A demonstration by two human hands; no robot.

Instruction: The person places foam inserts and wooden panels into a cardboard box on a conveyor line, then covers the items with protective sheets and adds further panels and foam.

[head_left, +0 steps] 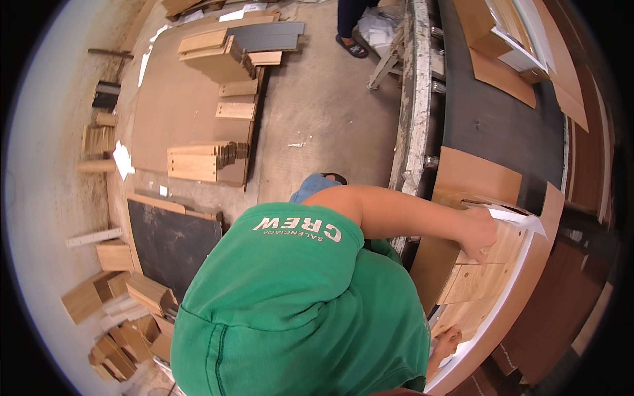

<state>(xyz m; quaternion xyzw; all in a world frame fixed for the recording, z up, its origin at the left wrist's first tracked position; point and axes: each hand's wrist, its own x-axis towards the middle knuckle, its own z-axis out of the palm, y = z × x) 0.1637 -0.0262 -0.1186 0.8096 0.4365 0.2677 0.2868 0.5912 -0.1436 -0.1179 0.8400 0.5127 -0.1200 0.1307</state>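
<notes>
My left hand (479,232) reaches across to the right, its fingers curled down at the far end of several pale wooden boards (477,280) with small holes. A white foam sheet (512,216) lies just beyond it. The boards lie side by side in an open cardboard box (545,234), whose white lining runs along the right wall. At the near end of the boards, my right hand (447,343) is partly hidden by my green shirt. Its fingers look bent, and what they hold cannot be made out.
A dark conveyor belt (485,125) runs along the right, with another open carton (508,36) farther up. Stacked wooden pieces (191,162) rest on a brown board (172,105) at left. A person's sandalled foot (353,46) shows at the top. Cartons (125,343) stand lower left.
</notes>
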